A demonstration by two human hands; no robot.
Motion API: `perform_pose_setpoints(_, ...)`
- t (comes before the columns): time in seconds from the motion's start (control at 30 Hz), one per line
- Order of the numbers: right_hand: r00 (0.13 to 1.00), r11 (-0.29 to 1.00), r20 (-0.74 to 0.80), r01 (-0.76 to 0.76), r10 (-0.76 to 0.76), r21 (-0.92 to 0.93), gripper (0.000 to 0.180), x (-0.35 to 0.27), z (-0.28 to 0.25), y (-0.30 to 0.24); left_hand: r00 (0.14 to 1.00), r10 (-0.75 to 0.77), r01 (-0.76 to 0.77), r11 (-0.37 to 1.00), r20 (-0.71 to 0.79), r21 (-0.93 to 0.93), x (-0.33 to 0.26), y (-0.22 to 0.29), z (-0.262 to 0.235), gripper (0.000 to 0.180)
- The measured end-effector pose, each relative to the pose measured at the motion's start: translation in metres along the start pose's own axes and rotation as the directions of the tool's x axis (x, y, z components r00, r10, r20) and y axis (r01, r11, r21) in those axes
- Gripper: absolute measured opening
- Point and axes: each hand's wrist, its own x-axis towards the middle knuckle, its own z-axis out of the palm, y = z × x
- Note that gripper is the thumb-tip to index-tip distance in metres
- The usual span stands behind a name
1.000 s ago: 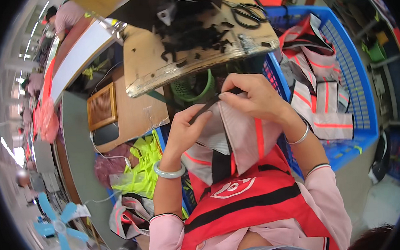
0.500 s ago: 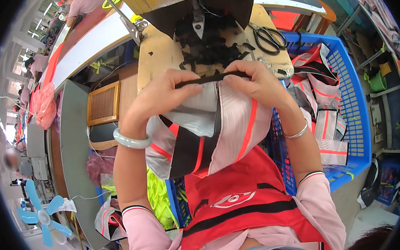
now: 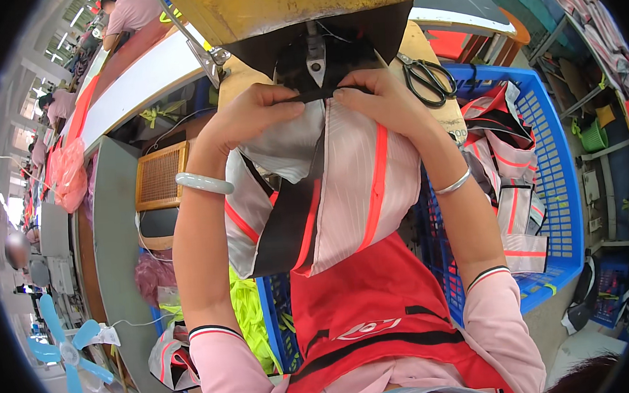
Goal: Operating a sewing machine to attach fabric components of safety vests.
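Both my hands are closed on the black-bound upper edge of a sewn fabric piece [image 3: 357, 179], pale grey with a black panel and orange-red stripes. My left hand [image 3: 259, 117] pinches the binding on one side of a seam. Close beside it, my right hand [image 3: 381, 102] pinches the other side, thumb on top. The rest of the piece hangs toward my red apron [image 3: 367, 294]. Just beyond my fingers stands a machine head [image 3: 303, 10], yellow-brown and worn, with a pointed metal part [image 3: 316, 63] above the edge. I cannot tell whether the binding touches it.
Black-handled scissors [image 3: 428, 80] lie on the wooden board [image 3: 448, 116] at the right. A blue basket [image 3: 570, 202] beside it holds similar striped pieces. Bright yellow-green strips [image 3: 250, 316] lie at lower left. Farther left are a grey cabinet side [image 3: 119, 244] and a blue fan [image 3: 68, 345].
Both hands have moved forward and slightly left, carrying the binding closer to the pointed metal part. The fabric piece followed; black scraps on the board are now mostly hidden.
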Motion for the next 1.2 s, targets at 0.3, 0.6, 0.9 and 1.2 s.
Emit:
perform_pose_setpoints(0.3, 0.997, 0.995, -0.074, 0.003, 0.005, 0.1, 0.028, 0.006, -0.002, -0.011, 0.997, 0.047, -0.049, 0.998, -0.066, -0.036, 0.002, 0.007, -0.007, 0.032)
perform_pose_setpoints(0.6, 0.985, 0.985, 0.027, 0.172, -0.172, -0.021, 0.019, -0.042, -0.009, -0.024, 1.0, 0.01, -0.012, 0.996, -0.024, -0.093, -0.033, 0.012, -0.001, 0.018)
perform_pose_setpoints(0.9, 0.844, 0.331, 0.436, 0.527, -0.312, -0.783, 0.026, -0.132, 0.105, -0.053, 0.899, 0.15, -0.218, 0.968, 0.412, 0.123, -0.042, 0.01, 0.114, 0.032)
perform_pose_setpoints(1.2, 0.955, 0.62, 0.293, 0.254, -0.04, -0.742, 0.015, -0.13, 0.039, -0.027, 0.964, 0.251, -0.247, 0.967, -0.085, 0.057, -0.112, -0.029, 0.138, 0.026)
